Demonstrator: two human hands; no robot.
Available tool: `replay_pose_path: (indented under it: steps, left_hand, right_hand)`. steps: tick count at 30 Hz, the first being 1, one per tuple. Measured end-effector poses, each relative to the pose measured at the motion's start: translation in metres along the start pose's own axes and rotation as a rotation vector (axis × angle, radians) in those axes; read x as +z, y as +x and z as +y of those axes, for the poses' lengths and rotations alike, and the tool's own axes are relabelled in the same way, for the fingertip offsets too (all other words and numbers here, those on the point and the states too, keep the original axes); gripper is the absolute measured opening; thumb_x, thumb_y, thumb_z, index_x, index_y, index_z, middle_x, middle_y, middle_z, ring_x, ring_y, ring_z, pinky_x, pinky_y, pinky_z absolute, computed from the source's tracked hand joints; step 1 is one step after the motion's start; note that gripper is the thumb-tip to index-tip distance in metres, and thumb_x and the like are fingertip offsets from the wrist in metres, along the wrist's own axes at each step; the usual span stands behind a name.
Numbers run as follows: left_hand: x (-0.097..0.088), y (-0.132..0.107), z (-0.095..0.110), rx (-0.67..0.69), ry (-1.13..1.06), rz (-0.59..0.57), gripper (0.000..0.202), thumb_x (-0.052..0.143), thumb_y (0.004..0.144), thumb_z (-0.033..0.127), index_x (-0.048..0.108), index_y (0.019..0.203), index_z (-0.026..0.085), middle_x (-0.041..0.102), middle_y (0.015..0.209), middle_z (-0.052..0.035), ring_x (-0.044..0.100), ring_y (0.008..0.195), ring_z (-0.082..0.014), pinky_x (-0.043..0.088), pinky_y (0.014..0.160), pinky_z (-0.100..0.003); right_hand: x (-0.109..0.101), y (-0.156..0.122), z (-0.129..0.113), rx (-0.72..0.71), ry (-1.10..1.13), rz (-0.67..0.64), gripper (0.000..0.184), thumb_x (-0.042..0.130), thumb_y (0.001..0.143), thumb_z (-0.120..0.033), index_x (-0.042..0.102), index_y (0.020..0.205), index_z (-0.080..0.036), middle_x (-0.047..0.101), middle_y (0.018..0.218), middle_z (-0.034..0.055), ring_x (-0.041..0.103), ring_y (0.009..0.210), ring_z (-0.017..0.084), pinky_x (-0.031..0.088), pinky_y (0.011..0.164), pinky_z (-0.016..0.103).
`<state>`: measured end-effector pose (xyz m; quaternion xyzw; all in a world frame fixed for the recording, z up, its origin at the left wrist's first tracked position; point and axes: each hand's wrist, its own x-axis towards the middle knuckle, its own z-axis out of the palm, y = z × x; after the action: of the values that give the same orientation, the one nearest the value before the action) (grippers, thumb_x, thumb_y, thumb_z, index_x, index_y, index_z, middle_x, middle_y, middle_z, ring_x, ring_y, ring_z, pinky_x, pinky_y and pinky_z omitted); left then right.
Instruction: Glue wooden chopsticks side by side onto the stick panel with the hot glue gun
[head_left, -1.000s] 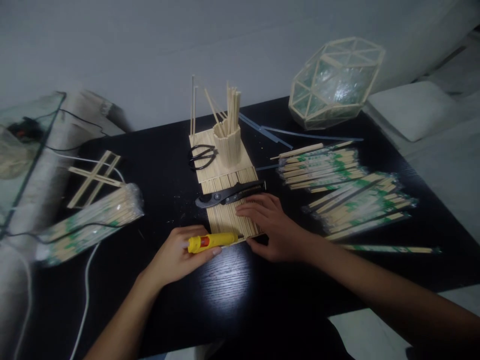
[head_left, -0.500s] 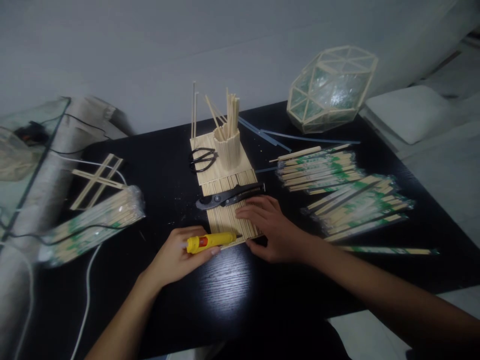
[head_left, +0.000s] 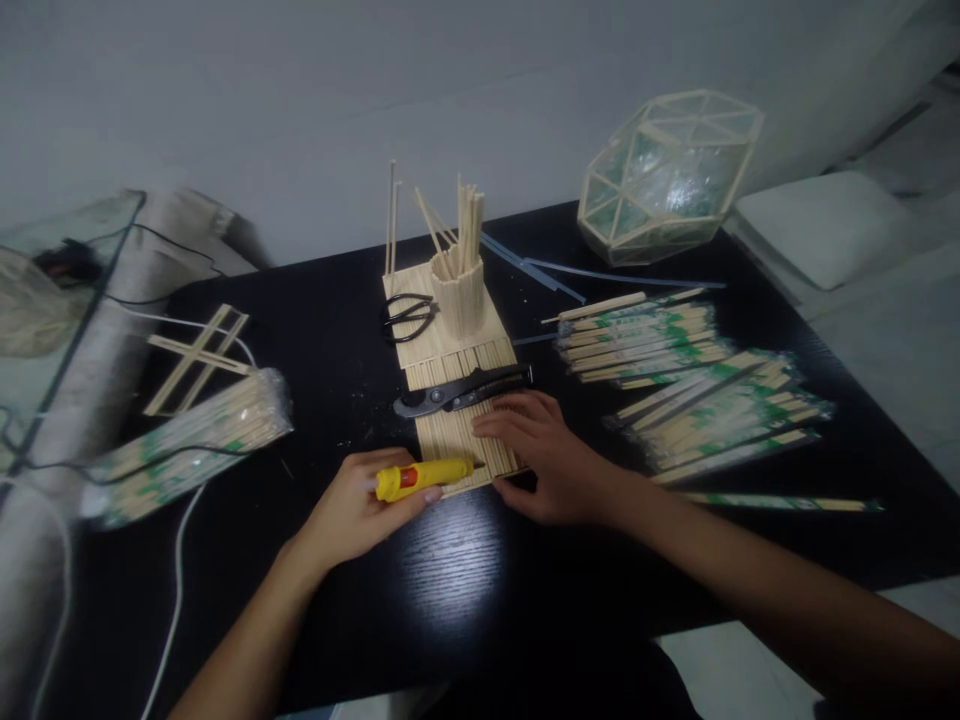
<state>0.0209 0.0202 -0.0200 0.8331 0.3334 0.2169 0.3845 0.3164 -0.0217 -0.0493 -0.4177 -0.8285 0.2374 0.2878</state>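
My left hand [head_left: 360, 510] is closed around a yellow glue gun [head_left: 427, 478] with a red switch. Its thin tip points right, just over the near edge of a mat of wooden sticks laid side by side [head_left: 442, 437]. My right hand [head_left: 544, 458] rests with its fingers apart on the mat's right edge, holding nothing. Across the mat, just beyond those fingers, lie black-handled cutters [head_left: 461, 391]. Behind them a stick cup [head_left: 459, 300] filled with loose sticks stands on a flat wooden panel [head_left: 420, 347], beside black-handled scissors [head_left: 409, 317].
Packaged chopsticks [head_left: 645, 340] lie in piles to the right, and another wrapped bundle [head_left: 199, 445] lies left beside crossed sticks [head_left: 199, 358]. A faceted stick-framed lantern [head_left: 667, 180] stands at the back right. White cable [head_left: 180, 580] runs down the left of the black table [head_left: 570, 610].
The view has shifted very slightly. The glue gun's tip has moved a little up and right over the mat; my right hand stays in place.
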Motion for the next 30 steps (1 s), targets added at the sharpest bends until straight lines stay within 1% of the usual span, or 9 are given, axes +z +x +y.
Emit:
replay_pose_path:
  steps: [4,8,11,21,26,30]
  left_hand:
    - [0.0013,-0.0005,-0.0014,-0.023,0.018,0.042,0.033,0.076,0.102,0.031,0.065,0.073,0.019,0.057,0.068,0.0052,0.055,0.054,-0.0079,0.040,0.050,-0.019]
    - [0.0027,0.0011,-0.0002,-0.043,0.043,0.114,0.033,0.077,0.102,0.031,0.066,0.073,0.019,0.059,0.068,0.0054,0.054,0.053,-0.0073,0.041,0.049,-0.018]
    - [0.0041,0.0026,0.0016,-0.042,0.049,0.137,0.034,0.078,0.101,0.032,0.066,0.072,0.019,0.060,0.067,0.0052,0.054,0.052,-0.0075,0.042,0.049,-0.018]
    - [0.0037,0.0019,-0.0011,0.003,0.098,0.170,0.033,0.077,0.102,0.029,0.065,0.072,0.020,0.060,0.067,0.0041,0.055,0.053,-0.0088,0.044,0.051,-0.020]
    - [0.0026,0.0005,-0.0023,0.000,0.093,0.134,0.036,0.077,0.103,0.029,0.062,0.071,0.019,0.058,0.067,0.0039,0.056,0.053,-0.0086,0.043,0.051,-0.020]
    - [0.0027,0.0002,-0.0011,0.006,0.083,0.134,0.037,0.077,0.103,0.030,0.061,0.071,0.020,0.057,0.067,0.0044,0.055,0.053,-0.0082,0.042,0.050,-0.020]
  right_hand:
    - [0.0009,0.0001,0.0002,-0.006,-0.005,0.009,0.054,0.071,0.088,-0.023,0.058,0.140,-0.021,0.073,0.143,0.0110,0.054,0.142,0.036,0.033,0.122,0.060]
    - [-0.0004,0.0005,-0.0008,-0.004,0.002,0.008,0.053,0.070,0.089,-0.023,0.057,0.140,-0.022,0.073,0.142,0.0110,0.055,0.141,0.036,0.033,0.121,0.060]
    - [-0.0009,0.0006,-0.0010,-0.005,0.002,0.011,0.054,0.069,0.088,-0.023,0.057,0.141,-0.022,0.073,0.142,0.0115,0.055,0.142,0.037,0.033,0.122,0.060]
    - [-0.0004,0.0002,-0.0009,0.000,0.001,0.004,0.057,0.069,0.088,-0.022,0.056,0.143,-0.022,0.072,0.143,0.0121,0.055,0.141,0.037,0.034,0.121,0.060]
    - [-0.0003,-0.0003,-0.0003,0.011,0.002,-0.008,0.057,0.070,0.088,-0.023,0.056,0.144,-0.021,0.071,0.144,0.0131,0.054,0.142,0.037,0.033,0.122,0.062]
    - [-0.0003,-0.0007,0.0000,0.009,0.000,-0.003,0.058,0.071,0.088,-0.023,0.056,0.144,-0.021,0.072,0.143,0.0125,0.053,0.142,0.037,0.033,0.122,0.061]
